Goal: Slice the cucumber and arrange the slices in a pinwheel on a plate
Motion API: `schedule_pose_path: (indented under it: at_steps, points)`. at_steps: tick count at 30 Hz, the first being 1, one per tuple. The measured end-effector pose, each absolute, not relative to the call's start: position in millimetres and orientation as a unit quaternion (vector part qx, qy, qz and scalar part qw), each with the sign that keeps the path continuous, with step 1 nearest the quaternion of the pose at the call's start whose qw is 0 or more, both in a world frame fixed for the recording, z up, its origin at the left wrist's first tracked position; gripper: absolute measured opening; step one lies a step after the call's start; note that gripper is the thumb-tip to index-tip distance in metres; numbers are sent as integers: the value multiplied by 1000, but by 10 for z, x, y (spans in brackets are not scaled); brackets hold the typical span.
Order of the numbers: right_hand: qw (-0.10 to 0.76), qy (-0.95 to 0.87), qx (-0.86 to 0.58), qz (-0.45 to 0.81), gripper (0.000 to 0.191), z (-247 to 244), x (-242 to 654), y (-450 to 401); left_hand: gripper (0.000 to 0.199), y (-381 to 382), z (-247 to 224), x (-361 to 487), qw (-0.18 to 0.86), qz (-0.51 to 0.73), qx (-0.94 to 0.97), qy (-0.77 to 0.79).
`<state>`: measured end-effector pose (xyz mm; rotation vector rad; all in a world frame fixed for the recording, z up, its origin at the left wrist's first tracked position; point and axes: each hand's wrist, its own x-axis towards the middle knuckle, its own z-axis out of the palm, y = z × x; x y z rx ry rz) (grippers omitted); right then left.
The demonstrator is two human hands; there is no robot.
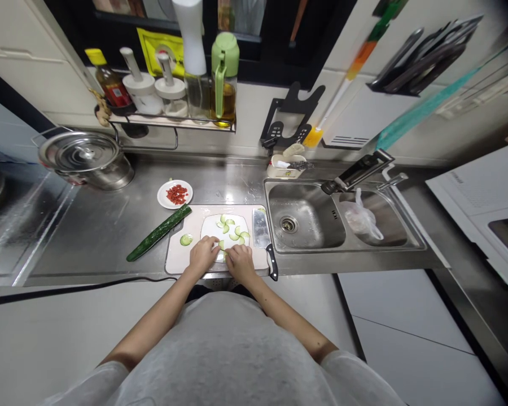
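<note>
Both my hands are at the near edge of a white square plate (210, 225), which sits on a pale pink cutting board (176, 260). My left hand (203, 255) has its thumb and fingers closed at a thin cucumber slice (220, 245). My right hand (240, 263) is beside it, fingers bent down and pinched at the slices by the plate's near rim; the fingertips partly hide what they touch. Curved cucumber slices (225, 223) lie in fan-like groups on the plate. A cleaver (261, 228) rests on the board's right side, its black handle toward me.
A length of cucumber (158, 232) lies left of the board, and a cucumber piece (186, 240) on it. Behind stands a small plate (163, 196) of chopped red bits. A lidded steel pot (105, 169) is far left; a double sink (307, 239) adjoins the board's right.
</note>
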<state>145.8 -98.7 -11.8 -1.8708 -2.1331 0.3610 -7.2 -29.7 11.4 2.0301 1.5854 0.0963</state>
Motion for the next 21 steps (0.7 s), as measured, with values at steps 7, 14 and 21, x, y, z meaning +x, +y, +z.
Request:
schedule_pose_path:
  at_steps: [7,14,21]
  points:
    - [191,-712,-665,121,21,-37,1521,-968,26,-290,129,-280,269,72,716,640]
    - [234,-684,-680,121,21,38,1616,-949,24,-291,13,-741,239,95,649,716]
    - [267,-669,-683,122,20,55,1631,-942,25,-266,-36,-953,224,95,612,752]
